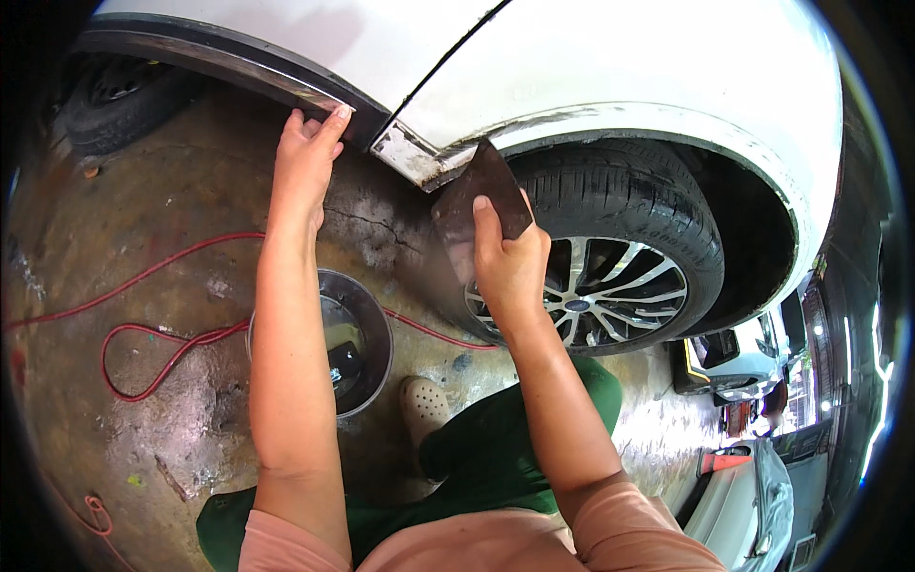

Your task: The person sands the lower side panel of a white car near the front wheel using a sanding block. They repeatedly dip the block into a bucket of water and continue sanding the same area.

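Note:
My left hand (313, 157) pinches the end of the dark sill trim (276, 84) along the bottom of the white car, thumb on its outer face and fingers curled below. My right hand (510, 253) grips a dark, flat, pointed panel (474, 205), thumb across its face. The panel's upper tip is by the front edge of the wheel arch (543, 133), near a scuffed, unpainted-looking patch (405, 153) on the body corner. Beside the panel stands the black tyre (620, 191) with its silver spoked wheel (578, 305). The panel's exact kind cannot be told.
A round dark bucket (381, 334) with things inside stands on the wet, stained floor below my left forearm. A red hose (143, 286) loops across the floor. My shoe (424, 410) is near the bucket. At right are other vehicles (743, 357) and an orange cone (726, 460).

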`<state>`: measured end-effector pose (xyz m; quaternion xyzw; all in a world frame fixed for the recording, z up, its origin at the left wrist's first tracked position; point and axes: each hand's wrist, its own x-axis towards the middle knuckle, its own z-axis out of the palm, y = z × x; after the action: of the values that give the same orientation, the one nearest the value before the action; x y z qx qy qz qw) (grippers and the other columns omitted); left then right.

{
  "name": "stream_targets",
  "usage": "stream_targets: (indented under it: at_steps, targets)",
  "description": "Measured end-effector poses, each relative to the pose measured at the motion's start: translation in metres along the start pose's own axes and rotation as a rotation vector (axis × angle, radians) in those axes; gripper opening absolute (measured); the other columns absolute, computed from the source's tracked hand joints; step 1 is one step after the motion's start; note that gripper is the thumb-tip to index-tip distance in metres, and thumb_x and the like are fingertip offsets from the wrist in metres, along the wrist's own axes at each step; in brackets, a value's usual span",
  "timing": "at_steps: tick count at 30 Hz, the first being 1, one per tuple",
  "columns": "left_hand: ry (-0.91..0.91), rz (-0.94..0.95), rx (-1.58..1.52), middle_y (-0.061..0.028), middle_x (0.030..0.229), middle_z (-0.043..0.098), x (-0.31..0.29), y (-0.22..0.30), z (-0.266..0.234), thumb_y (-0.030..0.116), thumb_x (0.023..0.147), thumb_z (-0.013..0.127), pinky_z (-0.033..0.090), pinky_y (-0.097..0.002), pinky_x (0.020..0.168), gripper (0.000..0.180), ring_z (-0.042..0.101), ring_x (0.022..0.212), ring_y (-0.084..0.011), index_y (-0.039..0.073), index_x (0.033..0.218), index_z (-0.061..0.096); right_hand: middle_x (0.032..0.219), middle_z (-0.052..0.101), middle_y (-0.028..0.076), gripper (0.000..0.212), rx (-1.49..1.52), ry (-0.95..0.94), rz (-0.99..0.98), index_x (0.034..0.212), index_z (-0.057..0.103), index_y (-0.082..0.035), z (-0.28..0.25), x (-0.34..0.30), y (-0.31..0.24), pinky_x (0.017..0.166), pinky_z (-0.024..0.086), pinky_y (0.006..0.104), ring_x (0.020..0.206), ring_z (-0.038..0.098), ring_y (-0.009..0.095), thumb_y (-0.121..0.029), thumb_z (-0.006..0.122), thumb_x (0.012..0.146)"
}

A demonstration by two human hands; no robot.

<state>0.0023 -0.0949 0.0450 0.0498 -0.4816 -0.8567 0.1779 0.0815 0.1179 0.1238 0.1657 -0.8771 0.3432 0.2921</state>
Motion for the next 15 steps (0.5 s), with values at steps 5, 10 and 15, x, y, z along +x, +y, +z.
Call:
stream_targets:
  at_steps: [5,10,15]
  targets:
    - [0.013,-0.009,-0.005,-0.0252,0.144,0.054,0.000,-0.001,0.003,0.035,0.098,0.074,0.049,-0.0358,0.107,0.090,0.058,0.128,-0.0268,-0.012,0.157,0.025,0.072,0.072,0.015,0.023,0.057,0.012,0.075,0.107,0.064,0.005,-0.005,0.005,-0.013,0.047,0.047,0.0317,0.053,0.068,0.017,-0.018,0.064,0.103]
    - [0.011,0.012,0.015,-0.0263,0.144,0.055,0.009,-0.008,-0.008,0.034,0.098,0.074,0.049,-0.0365,0.107,0.098,0.058,0.127,-0.0277,-0.016,0.158,0.015,0.074,0.071,0.018,0.017,-0.005,-0.004,-0.009,0.107,0.064,0.000,0.007,-0.002,0.005,0.053,0.050,0.0371,0.056,0.070,0.027,-0.017,0.063,0.103]
    - [0.048,-0.005,-0.023,-0.0269,0.143,0.055,-0.002,0.000,0.008,0.034,0.098,0.074,0.049,-0.0372,0.108,0.098,0.058,0.128,-0.0283,-0.016,0.158,0.016,0.068,0.070,0.016,0.020,-0.067,-0.010,-0.054,0.106,0.064,0.001,0.005,-0.004,0.014,0.053,0.051,0.0380,0.057,0.071,0.024,-0.019,0.065,0.102]
